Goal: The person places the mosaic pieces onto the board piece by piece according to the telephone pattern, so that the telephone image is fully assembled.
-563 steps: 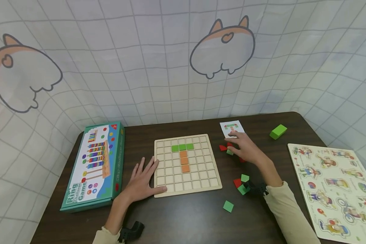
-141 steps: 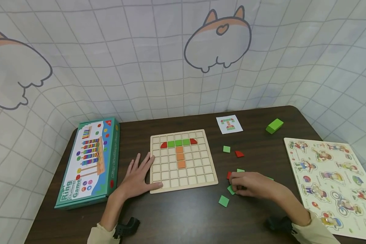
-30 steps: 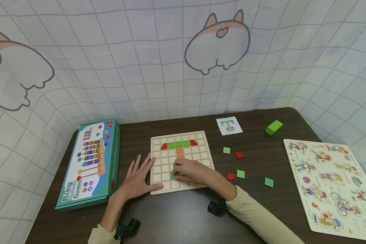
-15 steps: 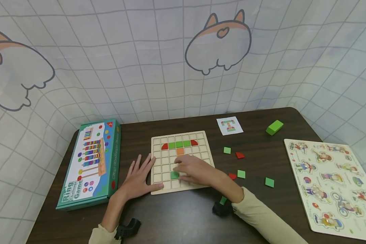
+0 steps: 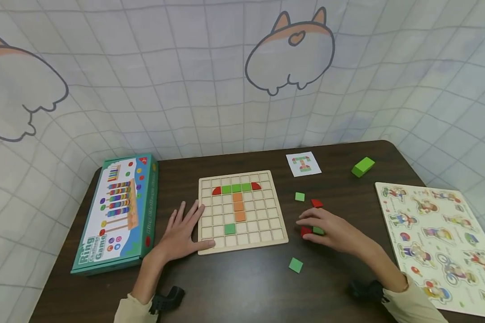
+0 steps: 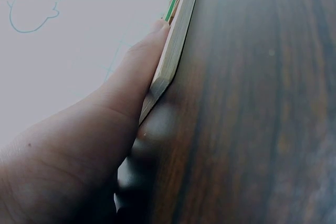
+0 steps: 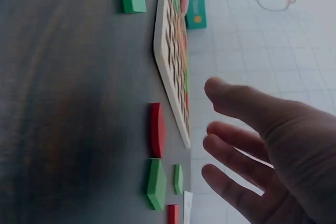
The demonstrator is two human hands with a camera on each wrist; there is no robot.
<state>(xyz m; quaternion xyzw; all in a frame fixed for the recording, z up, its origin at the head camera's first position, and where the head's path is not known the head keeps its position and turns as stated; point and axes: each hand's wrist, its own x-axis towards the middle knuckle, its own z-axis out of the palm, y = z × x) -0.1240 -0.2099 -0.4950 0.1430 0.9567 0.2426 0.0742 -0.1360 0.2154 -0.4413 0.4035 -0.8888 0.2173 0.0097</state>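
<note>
Head view: left hand (image 5: 178, 240), fingers spread, touches the left edge of the board (image 5: 265, 236). Right hand (image 5: 335, 229) (thumb and fingers apart) hovers above red tile (image 5: 305, 231), right of board.

The grid board (image 5: 265, 224) looks like matt wood, the loose tile (image 5: 296, 265) smooth and painted. The tabletop (image 5: 242, 289) has faintly glossy woodgrain; the box (image 5: 117, 213) seems smooth cardboard, the curtain (image 5: 194, 89) wrinkled cloth.
</note>
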